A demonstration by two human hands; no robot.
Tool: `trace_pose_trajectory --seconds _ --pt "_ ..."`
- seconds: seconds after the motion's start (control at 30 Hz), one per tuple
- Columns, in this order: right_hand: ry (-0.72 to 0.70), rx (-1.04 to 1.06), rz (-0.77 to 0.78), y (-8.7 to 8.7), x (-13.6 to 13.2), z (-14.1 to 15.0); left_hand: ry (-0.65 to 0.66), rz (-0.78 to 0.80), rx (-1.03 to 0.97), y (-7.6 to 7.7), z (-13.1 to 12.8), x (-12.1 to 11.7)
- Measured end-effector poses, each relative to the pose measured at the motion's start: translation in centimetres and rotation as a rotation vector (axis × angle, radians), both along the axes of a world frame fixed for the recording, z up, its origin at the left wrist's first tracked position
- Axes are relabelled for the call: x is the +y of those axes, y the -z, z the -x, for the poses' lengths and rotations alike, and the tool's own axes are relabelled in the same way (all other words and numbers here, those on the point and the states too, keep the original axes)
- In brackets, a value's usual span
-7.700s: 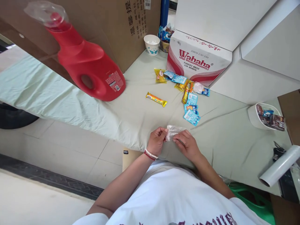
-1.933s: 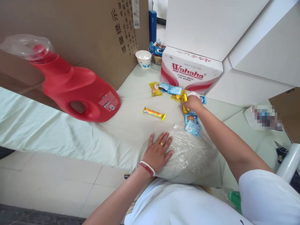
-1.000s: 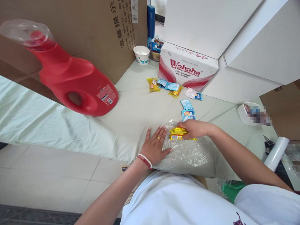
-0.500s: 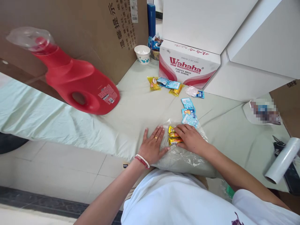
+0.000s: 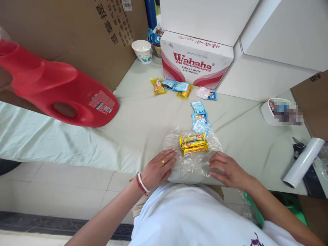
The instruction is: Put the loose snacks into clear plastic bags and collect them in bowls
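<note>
Three yellow-wrapped snack bars [image 5: 194, 144] lie side by side on a sheet of transparent plastic film [image 5: 189, 165] near the table's front edge. My left hand [image 5: 160, 167], with a ring and bracelets, rests at the film's left side, fingers stretched out and holding nothing. At the right side of the film is my right hand [image 5: 228, 169], its fingers curved and apart from the thumb, with nothing seen in them. Whether its fingertips touch the film I cannot tell. Blue snack packets [image 5: 200, 118] lie just beyond the film.
A big red detergent jug [image 5: 64, 92] stands at the left. Yellow packets [image 5: 159, 87] lie before a Wahaba-style water carton [image 5: 196, 63] with a paper cup [image 5: 142, 52] beside it. Rightward are a white tub [image 5: 266, 114] and a roll of plastic film [image 5: 303, 163].
My right hand has let go of the yellow snack bars and moved right and toward me. My left hand has moved left and closer to me. The view has shifted slightly.
</note>
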State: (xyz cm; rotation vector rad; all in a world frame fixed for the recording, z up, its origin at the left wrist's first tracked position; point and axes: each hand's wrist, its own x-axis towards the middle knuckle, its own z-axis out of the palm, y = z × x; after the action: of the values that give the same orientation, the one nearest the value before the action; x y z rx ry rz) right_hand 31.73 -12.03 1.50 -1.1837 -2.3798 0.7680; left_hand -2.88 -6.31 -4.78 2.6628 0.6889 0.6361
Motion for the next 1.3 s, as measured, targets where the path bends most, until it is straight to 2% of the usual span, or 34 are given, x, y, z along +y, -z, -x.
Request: trace_pose_trajectory --seconds 0.1,0.23,0.33,0.47,0.67,0.77,0.87,0.97,1.03,1.13,1.23,1.3 --pt "0.018 -0.062 -0.01 1.8 -2.9 -0.3 0.016 0.166 0.04 0.1 1.0 0.5" --pt "0.118 0.047 -0.005 3.4 -4.5 -0.4 0.124 0.235 0.175 -0.3 1.8 1.0" --pt "0.133 0.147 0.089 2.8 -4.1 -1.2 0.15 0.227 0.232 -0.6 1.9 0.9" --pt "0.157 0.208 0.172 1.3 -3.1 -2.3 0.123 0.249 0.191 -0.6 1.8 0.8" --pt "0.231 0.24 0.247 0.2 -2.4 -2.6 0.063 0.429 0.07 -1.0 1.8 0.8" --pt "0.311 0.297 0.311 -0.3 -1.7 -2.6 -0.026 0.587 -0.071 -1.8 1.7 1.4" --pt "0.439 0.371 0.381 -0.4 0.5 -2.6 -0.23 0.728 -0.171 -2.5 1.2 2.7" --pt "0.553 0.376 0.42 0.3 3.8 -2.7 -0.431 0.793 -0.174 -2.7 0.1 4.6" --pt "0.624 0.327 0.398 1.3 6.0 -2.9 -0.541 0.766 -0.121 -2.5 -1.0 5.6" --pt "0.673 0.037 0.325 2.3 8.6 -3.3 -0.685 0.549 0.059 -2.0 -2.6 6.5" --pt "0.636 -0.335 0.168 2.0 10.5 -3.3 -0.742 0.335 0.204 -1.5 -3.8 6.4" --pt "0.584 -0.402 0.026 1.3 11.8 -2.5 -0.758 0.299 0.209 -1.1 -4.1 6.2"
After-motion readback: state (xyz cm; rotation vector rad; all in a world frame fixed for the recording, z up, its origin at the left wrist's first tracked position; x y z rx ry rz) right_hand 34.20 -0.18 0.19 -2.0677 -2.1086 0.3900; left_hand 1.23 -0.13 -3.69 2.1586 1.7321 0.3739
